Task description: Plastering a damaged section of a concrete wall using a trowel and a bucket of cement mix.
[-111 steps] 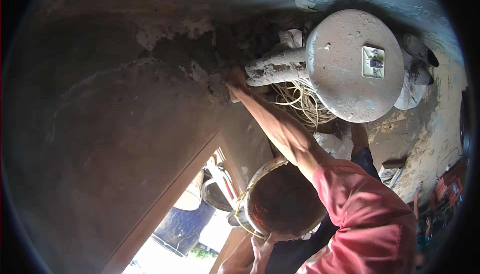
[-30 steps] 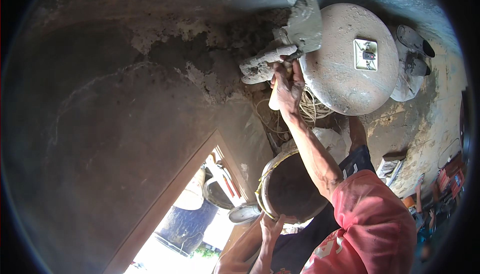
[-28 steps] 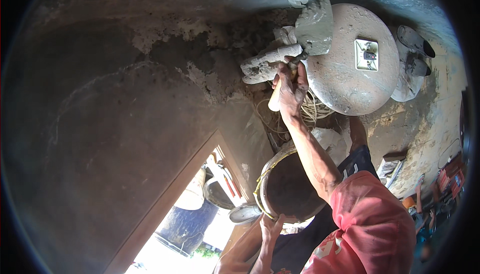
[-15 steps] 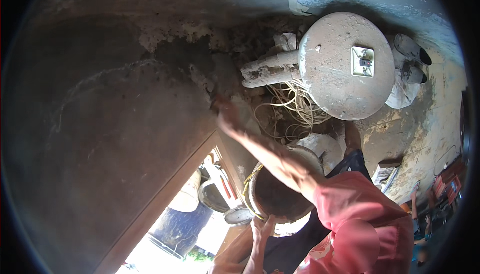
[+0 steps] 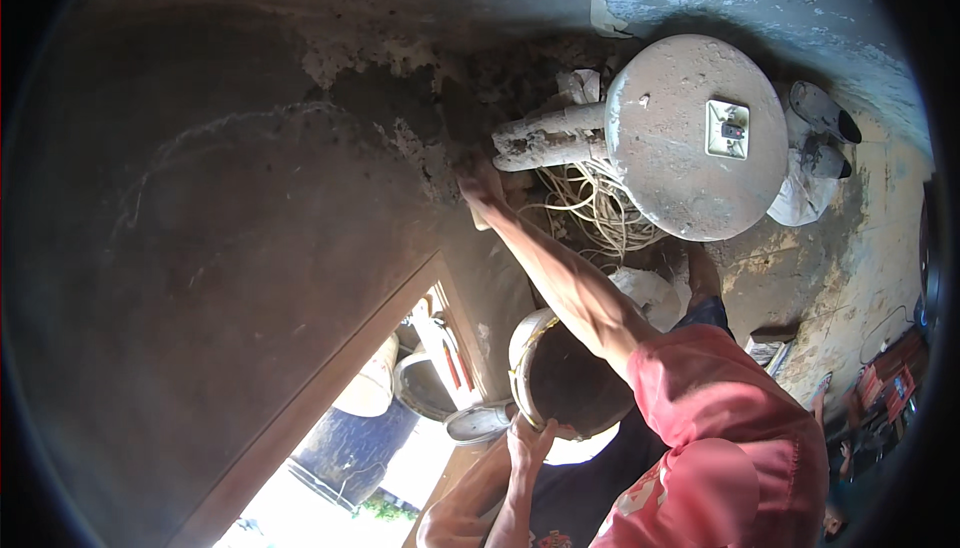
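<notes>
My right hand (image 5: 476, 186), at the end of the red-sleeved arm, is closed on a trowel with a pale handle (image 5: 482, 216), held against the dark, patched plaster wall (image 5: 250, 198). Its blade is hard to make out in shadow. Lower down, my left hand (image 5: 532, 436) grips the rim of a round bucket (image 5: 570, 388) with a dark interior and yellow on its rim. Right of the trowel are a crusted pipe (image 5: 545, 143), a tangle of pale cable (image 5: 595, 208) and a large dusty disc (image 5: 680, 138) bearing a small square fitting (image 5: 727, 130).
A bright doorway (image 5: 330, 458) shows a blue barrel (image 5: 355, 448) and other containers. Grey cylindrical pieces (image 5: 820, 113) and white sacking (image 5: 800, 198) lie beside the disc. A bare foot (image 5: 702, 273) is below it; people and red objects (image 5: 890, 378) are at far right.
About a second ago my right hand held the trowel, loaded with grey mortar, up by the pipe and disc; it has moved left to the wall. My left hand remains on the bucket.
</notes>
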A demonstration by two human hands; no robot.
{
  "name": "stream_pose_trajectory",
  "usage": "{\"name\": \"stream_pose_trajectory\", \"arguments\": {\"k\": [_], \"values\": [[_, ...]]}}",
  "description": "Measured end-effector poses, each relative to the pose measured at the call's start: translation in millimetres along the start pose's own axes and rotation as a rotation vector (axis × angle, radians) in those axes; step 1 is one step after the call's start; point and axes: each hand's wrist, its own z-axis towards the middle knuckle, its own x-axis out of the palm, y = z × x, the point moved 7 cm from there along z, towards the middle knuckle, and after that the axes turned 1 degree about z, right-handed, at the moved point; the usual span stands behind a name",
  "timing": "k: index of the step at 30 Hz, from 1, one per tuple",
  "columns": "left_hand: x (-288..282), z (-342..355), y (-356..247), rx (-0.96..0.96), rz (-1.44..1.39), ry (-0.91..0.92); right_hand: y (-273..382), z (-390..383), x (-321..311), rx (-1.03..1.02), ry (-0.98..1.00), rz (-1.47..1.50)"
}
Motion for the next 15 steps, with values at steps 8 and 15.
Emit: {"name": "stream_pose_trajectory", "arguments": {"k": [8,15], "values": [[-3.6,-13.7,-21.4,0.031,-0.053,0.032,20.0,30.8,24.8,-0.124,0.053,-0.105],[-12.1,-14.9,-38.5,0.042,-0.045,-0.002,22.3,-7.5,-10.9,0.248,0.300,0.521]]}}
